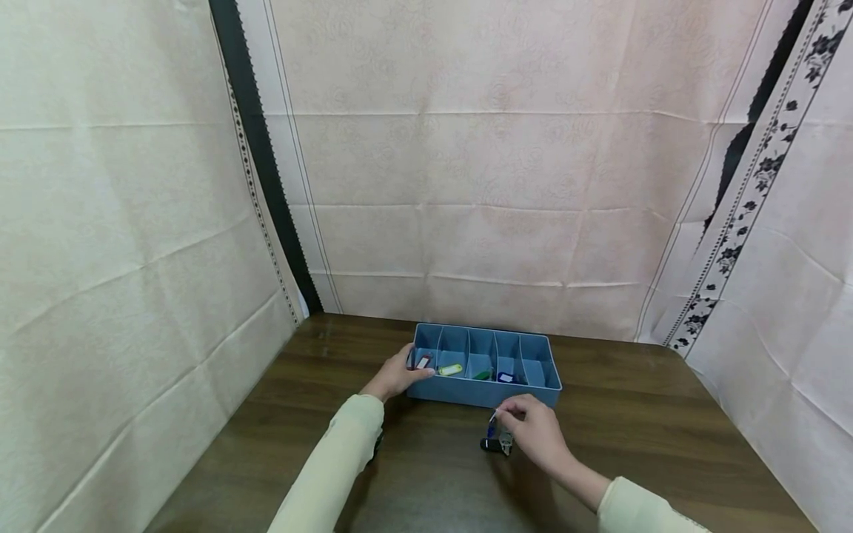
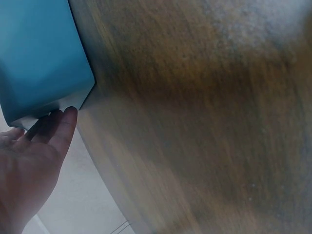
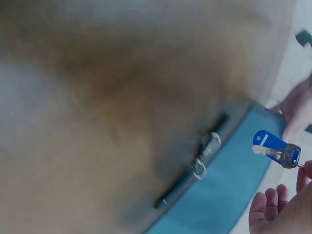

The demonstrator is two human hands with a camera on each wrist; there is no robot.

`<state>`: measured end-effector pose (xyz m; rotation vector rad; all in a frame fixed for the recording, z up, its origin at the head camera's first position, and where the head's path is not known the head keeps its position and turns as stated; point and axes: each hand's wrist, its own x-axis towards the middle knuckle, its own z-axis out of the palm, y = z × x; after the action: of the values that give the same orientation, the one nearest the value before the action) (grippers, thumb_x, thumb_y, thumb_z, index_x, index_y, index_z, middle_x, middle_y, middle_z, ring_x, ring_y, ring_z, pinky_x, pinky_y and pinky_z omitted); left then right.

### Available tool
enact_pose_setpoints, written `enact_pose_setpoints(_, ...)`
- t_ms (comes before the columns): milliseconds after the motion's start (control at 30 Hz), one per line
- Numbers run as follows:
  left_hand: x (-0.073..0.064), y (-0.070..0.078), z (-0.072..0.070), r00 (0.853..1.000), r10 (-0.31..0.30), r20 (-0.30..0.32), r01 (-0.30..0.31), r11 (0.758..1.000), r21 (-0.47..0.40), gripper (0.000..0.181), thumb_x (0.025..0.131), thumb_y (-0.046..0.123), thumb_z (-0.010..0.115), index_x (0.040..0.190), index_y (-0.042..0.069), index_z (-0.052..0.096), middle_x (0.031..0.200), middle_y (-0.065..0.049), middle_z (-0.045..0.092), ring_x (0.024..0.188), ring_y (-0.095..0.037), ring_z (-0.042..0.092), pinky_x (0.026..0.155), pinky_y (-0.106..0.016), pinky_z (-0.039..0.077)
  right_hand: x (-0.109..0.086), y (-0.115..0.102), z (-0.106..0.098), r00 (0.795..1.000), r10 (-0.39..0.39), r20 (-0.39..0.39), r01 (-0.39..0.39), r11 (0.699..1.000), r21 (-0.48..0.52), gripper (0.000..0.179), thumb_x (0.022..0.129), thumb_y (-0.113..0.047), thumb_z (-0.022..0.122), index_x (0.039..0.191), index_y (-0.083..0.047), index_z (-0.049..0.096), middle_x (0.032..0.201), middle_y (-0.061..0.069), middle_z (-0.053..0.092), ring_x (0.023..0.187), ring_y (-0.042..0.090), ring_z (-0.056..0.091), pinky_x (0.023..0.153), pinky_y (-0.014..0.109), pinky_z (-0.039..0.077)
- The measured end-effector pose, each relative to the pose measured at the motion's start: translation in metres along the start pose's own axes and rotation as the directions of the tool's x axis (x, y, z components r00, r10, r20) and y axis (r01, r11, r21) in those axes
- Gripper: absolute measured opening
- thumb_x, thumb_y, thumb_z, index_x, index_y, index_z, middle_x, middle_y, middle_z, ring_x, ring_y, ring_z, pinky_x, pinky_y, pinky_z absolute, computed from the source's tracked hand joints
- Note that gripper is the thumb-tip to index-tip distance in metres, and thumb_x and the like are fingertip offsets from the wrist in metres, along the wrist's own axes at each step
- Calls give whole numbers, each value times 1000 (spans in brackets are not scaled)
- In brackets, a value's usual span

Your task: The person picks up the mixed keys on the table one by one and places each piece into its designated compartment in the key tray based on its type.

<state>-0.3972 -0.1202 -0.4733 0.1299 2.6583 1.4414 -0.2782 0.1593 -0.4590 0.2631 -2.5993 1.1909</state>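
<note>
A blue divided organizer box (image 1: 483, 392) stands on the wooden table. My left hand (image 1: 395, 376) grips its left end, thumb at the front rim; in the left wrist view the fingers (image 2: 63, 131) lie against the end wall. Key tags sit in the compartments: a red and white one (image 1: 423, 361), a yellow one (image 1: 450, 369), a green one (image 1: 482, 375) and a dark blue one (image 1: 506, 377). In front of the box, my right hand (image 1: 533, 429) pinches a small ring from which a key (image 3: 267, 151) with a blue tag (image 3: 269, 140) hangs.
On the table near the box's front lies a black object (image 1: 492, 445) with metal rings (image 3: 210, 144). Pale patterned cloth (image 1: 493, 185) hangs behind the table and on both sides.
</note>
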Motion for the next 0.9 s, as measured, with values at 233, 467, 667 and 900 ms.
enact_pose_setpoints(233,0,0,-1,1000,24,5,-24,1000,0,93,87,45,74,157,12,22,153,-20,37,130,-37,43,107,-60,35,23,-4,-22,999,-5,-34,6,999,33,7,94,-16,69,92,-12,75,101,4,67,93,19,57,77,35,47)
enact_pose_setpoints(467,3,-2,-2,999,43,18,-43,999,16,93,89,45,73,158,11,21,152,-21,39,127,-33,46,106,-55,38,46,-2,-38,995,71,-69,-66,995,78,18,98,-20,64,101,-7,76,104,9,65,91,22,55,70,32,48)
enact_pose_setpoints(667,5,-3,-2,998,52,19,-52,998,18,93,90,45,72,158,10,21,151,-21,39,126,-32,46,105,-54,39,65,3,-43,986,119,-113,-112,991,68,25,99,-24,63,107,-4,75,103,12,68,89,25,58,69,32,48)
enact_pose_setpoints(900,4,-3,0,999,50,18,-51,999,13,93,89,45,73,158,11,21,151,-20,40,126,-32,46,106,-54,38,83,11,-40,973,183,-144,-169,980,106,30,99,-28,61,111,-3,74,108,15,70,93,28,58,77,38,48)
